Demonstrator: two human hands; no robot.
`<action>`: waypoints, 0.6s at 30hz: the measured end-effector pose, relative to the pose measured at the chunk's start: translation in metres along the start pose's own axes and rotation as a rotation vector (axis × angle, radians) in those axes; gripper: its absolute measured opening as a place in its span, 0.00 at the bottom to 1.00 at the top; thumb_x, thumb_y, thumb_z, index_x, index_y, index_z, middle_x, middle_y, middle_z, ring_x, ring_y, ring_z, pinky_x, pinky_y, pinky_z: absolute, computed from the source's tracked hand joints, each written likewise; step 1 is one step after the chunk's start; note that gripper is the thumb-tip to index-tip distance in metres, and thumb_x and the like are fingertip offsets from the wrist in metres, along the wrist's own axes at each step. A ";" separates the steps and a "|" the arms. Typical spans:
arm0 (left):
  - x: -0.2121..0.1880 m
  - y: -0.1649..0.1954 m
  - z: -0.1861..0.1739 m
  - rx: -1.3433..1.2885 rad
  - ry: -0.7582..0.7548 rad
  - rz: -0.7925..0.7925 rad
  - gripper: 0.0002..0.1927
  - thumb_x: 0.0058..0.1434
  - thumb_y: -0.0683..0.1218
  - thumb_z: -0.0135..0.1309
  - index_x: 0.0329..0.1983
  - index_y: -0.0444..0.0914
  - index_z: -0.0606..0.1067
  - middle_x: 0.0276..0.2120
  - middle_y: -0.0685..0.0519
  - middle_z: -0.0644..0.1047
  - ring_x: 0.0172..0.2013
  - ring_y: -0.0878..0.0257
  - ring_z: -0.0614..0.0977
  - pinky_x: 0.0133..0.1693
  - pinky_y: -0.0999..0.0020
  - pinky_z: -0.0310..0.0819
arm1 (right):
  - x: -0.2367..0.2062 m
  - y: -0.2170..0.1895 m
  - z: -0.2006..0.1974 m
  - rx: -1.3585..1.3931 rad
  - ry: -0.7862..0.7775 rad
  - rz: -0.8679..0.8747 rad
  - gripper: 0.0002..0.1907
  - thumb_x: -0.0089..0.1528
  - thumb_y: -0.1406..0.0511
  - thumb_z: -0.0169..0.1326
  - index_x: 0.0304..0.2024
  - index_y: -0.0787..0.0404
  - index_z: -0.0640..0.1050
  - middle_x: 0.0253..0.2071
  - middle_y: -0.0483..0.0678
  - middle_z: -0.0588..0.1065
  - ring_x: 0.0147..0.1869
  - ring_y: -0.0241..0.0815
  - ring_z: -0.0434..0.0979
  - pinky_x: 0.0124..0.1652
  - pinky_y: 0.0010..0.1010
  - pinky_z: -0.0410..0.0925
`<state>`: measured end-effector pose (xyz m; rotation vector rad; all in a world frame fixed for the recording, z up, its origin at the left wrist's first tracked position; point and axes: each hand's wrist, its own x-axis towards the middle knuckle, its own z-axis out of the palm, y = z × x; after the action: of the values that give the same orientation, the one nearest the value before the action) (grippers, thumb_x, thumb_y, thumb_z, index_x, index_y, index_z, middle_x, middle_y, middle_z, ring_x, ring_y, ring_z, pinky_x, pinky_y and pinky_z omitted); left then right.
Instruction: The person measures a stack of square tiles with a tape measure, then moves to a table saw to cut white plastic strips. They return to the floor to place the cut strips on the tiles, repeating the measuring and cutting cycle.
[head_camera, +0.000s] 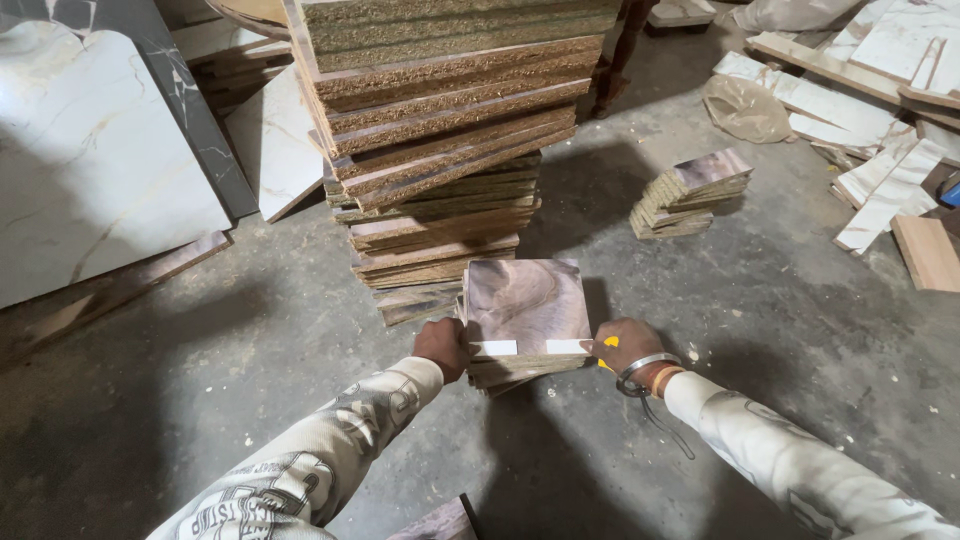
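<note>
Gripping a small stack of square boards (527, 320) from both sides, the person holds it low over the grey concrete floor (250, 360), just in front of a tall pile of chipboard panels (440, 130). The left hand (442, 347) is clenched on the stack's left edge; the right hand (625, 345) clasps the right edge, with a yellow object (610, 343) by its fingers and a metal bangle (645, 368) on the wrist. Two white rectangular strips (493, 348) lie along the top board's near edge, whose face is brown and marbled. A second small stack (692, 192) sits well apart to the right. Pale marble-look slabs (90, 160) lean at the left; loose offcuts (880, 110) crowd the far right. Open floor lies between and nearer the person.
</note>
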<state>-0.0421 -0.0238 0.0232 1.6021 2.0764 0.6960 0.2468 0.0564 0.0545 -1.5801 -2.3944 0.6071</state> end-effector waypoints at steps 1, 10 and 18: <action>0.001 0.000 -0.001 0.009 -0.022 0.000 0.11 0.56 0.50 0.65 0.31 0.39 0.80 0.36 0.38 0.81 0.41 0.37 0.81 0.46 0.48 0.75 | 0.000 0.000 0.000 0.005 0.008 0.007 0.18 0.53 0.48 0.64 0.28 0.55 0.85 0.34 0.52 0.82 0.40 0.53 0.82 0.45 0.41 0.72; 0.002 0.003 -0.005 0.002 -0.025 0.023 0.12 0.53 0.49 0.66 0.25 0.38 0.77 0.31 0.39 0.80 0.39 0.39 0.82 0.43 0.48 0.75 | -0.002 -0.001 -0.001 0.025 -0.003 0.006 0.18 0.54 0.48 0.64 0.30 0.55 0.85 0.34 0.53 0.82 0.40 0.54 0.82 0.46 0.41 0.72; 0.004 0.001 -0.005 0.008 -0.063 0.015 0.11 0.53 0.49 0.67 0.26 0.38 0.78 0.31 0.40 0.81 0.38 0.41 0.83 0.44 0.50 0.76 | 0.000 0.002 0.002 0.012 -0.008 0.017 0.19 0.54 0.48 0.64 0.29 0.56 0.85 0.34 0.53 0.82 0.41 0.53 0.82 0.47 0.41 0.72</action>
<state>-0.0459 -0.0200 0.0277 1.6243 2.0272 0.6341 0.2477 0.0562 0.0520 -1.5982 -2.3810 0.6311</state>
